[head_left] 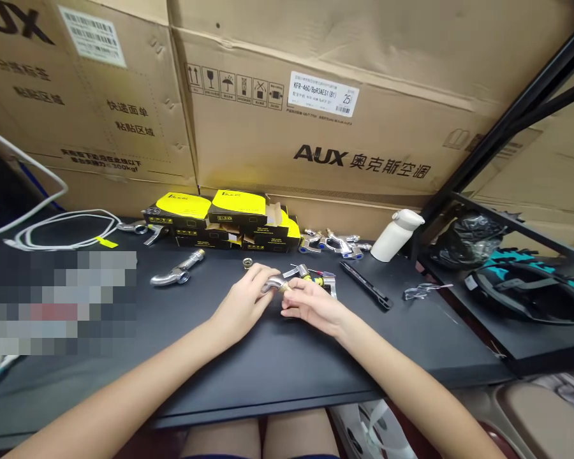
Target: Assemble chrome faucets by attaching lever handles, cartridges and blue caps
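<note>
chrome elbow [273,284] clamped in left hand [243,298], brassy end pinched by right hand [316,307], held in front of the boxes [208,234] | nut [247,262] seen just in front of them | another fitting [178,270] spotted front-left of them | bottle [395,237] parked off to their right
</note>
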